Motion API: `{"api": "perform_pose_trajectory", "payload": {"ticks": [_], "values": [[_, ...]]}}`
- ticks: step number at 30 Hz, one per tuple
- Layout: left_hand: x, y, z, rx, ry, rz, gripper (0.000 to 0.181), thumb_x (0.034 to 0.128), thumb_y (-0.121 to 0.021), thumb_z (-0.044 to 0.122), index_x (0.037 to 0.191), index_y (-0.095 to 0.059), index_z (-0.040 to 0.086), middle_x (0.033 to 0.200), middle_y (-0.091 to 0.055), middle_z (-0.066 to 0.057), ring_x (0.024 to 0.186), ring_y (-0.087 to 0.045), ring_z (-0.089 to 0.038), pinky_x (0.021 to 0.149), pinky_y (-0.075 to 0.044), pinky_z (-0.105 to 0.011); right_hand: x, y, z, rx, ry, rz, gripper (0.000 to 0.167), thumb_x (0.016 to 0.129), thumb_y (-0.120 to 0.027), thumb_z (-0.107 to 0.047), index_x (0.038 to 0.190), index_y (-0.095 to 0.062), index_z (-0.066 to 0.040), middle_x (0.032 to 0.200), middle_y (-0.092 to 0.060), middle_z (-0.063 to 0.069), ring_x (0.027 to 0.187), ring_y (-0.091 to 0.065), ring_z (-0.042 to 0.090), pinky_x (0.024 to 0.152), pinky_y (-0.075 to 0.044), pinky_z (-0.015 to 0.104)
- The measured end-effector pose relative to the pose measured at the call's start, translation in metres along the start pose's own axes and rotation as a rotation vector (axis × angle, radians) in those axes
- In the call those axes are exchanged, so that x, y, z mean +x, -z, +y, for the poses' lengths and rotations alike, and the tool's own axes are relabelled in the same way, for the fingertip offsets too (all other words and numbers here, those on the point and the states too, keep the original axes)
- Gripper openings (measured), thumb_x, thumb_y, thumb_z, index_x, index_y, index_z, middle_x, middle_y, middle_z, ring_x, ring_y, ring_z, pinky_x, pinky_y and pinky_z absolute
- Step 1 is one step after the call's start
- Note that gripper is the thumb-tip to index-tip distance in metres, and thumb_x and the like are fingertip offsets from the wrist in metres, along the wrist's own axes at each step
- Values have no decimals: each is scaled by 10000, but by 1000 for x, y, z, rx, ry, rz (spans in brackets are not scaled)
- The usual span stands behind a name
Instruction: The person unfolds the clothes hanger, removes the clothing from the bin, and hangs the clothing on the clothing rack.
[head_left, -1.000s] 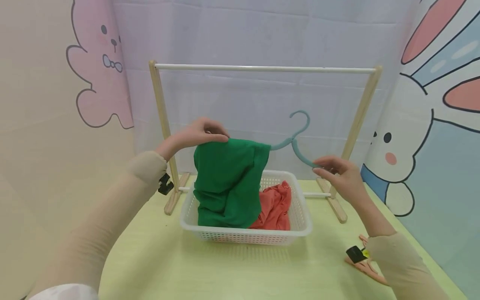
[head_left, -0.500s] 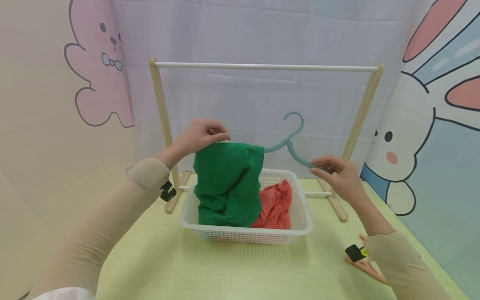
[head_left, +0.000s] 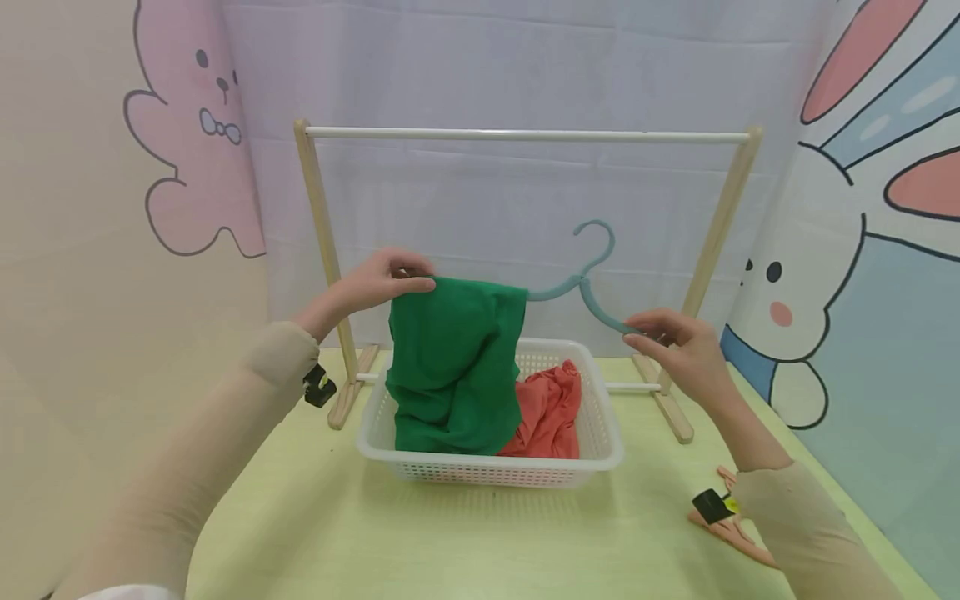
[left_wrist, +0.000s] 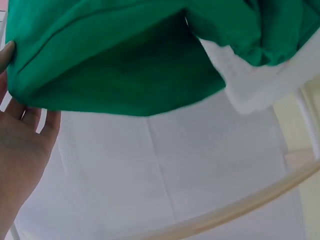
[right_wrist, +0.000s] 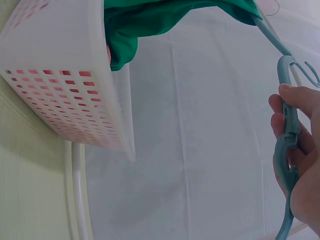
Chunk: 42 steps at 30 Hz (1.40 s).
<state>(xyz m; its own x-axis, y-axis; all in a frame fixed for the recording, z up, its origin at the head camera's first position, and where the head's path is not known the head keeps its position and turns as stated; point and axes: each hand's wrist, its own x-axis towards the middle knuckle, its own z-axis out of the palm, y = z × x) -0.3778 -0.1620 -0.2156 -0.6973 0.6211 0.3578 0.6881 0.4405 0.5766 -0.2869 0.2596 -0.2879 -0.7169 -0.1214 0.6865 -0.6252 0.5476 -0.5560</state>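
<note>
A green garment (head_left: 457, 367) hangs over the white basket, its lower part inside. My left hand (head_left: 382, 279) pinches its upper left edge; in the left wrist view the thumb is in front of the green cloth (left_wrist: 100, 65) and the fingers are behind it. One arm of a blue-green hanger (head_left: 600, 308) goes under the garment's right top edge, and the hook stands up bare. My right hand (head_left: 686, 350) holds the hanger's other arm between thumb and fingers. That arm of the hanger (right_wrist: 286, 160) shows a notch in the right wrist view. The hanger's far end is hidden by cloth.
The white perforated basket (head_left: 495, 475) also holds a red garment (head_left: 551, 412). Behind it stands a wooden rack with a white rail (head_left: 525, 135). An orange hanger (head_left: 731, 537) lies on the table at right, partly under the right forearm.
My left hand has slid left along the garment's top edge, lifting its fingers briefly midway. The cloth's right edge has moved slightly left, showing a little more hanger. The right hand is nearly still.
</note>
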Motion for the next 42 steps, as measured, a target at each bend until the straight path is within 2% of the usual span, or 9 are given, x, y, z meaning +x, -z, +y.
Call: {"api": "perform_pose_trajectory", "payload": {"ticks": [6, 9, 16, 22, 28, 32, 34, 39, 42], "values": [[-7, -4, 0, -40, 21, 105, 209, 988, -606, 173, 1124, -704, 50, 1112, -644, -127, 959, -572, -167, 914, -488, -404, 1, -3, 11, 15, 31, 3, 206, 831, -718, 78, 1031, -711, 27, 804, -644, -268, 691, -575, -63, 634, -469, 92], [-7, -9, 6, -4, 3, 161, 193, 980, -621, 178, 1099, -720, 63, 1094, -643, -113, 954, -559, -192, 886, -483, -407, 1, -5, 13, 8, 52, 5, 197, 836, -725, 56, 1030, -712, 28, 818, -662, -245, 693, -577, -62, 640, -465, 89], [2, -21, 23, 112, -79, 233, 191, 964, -647, 201, 1091, -744, 97, 1060, -660, -87, 967, -586, -200, 879, -491, -369, 6, -13, 11, 46, 74, 7, 189, 853, -756, -50, 1041, -742, -48, 829, -727, -60, 711, -610, -43, 622, -480, 122], [8, -29, 32, 201, -109, 183, 203, 957, -659, 252, 1099, -755, 142, 991, -647, -59, 868, -542, -184, 789, -476, -357, 8, -19, 7, 30, 72, -9, 187, 865, -759, -106, 1049, -745, -78, 836, -746, -28, 721, -611, -51, 622, -478, 128], [6, -33, 34, 181, -98, 150, 220, 940, -681, 235, 1139, -754, 176, 1004, -634, -53, 834, -517, -208, 744, -431, -367, 9, -21, 2, 14, 57, -3, 219, 842, -752, -14, 1047, -748, -92, 823, -738, -69, 711, -602, -56, 621, -474, 125], [11, -37, 36, 187, -84, 143, 214, 988, -612, 278, 1103, -773, 197, 1020, -666, -43, 893, -562, -168, 766, -448, -347, 10, -23, -1, 2, 60, -8, 201, 850, -758, -51, 1045, -751, -99, 827, -742, -30, 718, -597, -67, 626, -474, 125], [13, -38, 37, 189, -85, 140, 220, 997, -596, 278, 1093, -776, 195, 1009, -681, -37, 852, -553, -167, 739, -444, -338, 10, -25, -3, -5, 65, -11, 196, 849, -762, -61, 1040, -753, -104, 827, -737, -48, 718, -596, -68, 627, -475, 127], [16, -39, 37, 229, -95, 115, 221, 943, -680, 241, 1142, -755, 182, 941, -660, -42, 707, -462, -190, 653, -402, -329, 11, -26, -6, -16, 65, -6, 189, 848, -764, -64, 1027, -758, -123, 815, -692, -178, 695, -583, -53, 617, -471, 129], [17, -39, 35, 274, -94, 74, 267, 918, -712, 239, 1177, -740, 179, 1015, -655, -57, 678, -446, -174, 653, -409, -318, 11, -27, -7, -24, 74, 0, 184, 848, -767, -79, 1024, -760, -133, 818, -711, -136, 691, -575, -42, 616, -465, 129]]}}
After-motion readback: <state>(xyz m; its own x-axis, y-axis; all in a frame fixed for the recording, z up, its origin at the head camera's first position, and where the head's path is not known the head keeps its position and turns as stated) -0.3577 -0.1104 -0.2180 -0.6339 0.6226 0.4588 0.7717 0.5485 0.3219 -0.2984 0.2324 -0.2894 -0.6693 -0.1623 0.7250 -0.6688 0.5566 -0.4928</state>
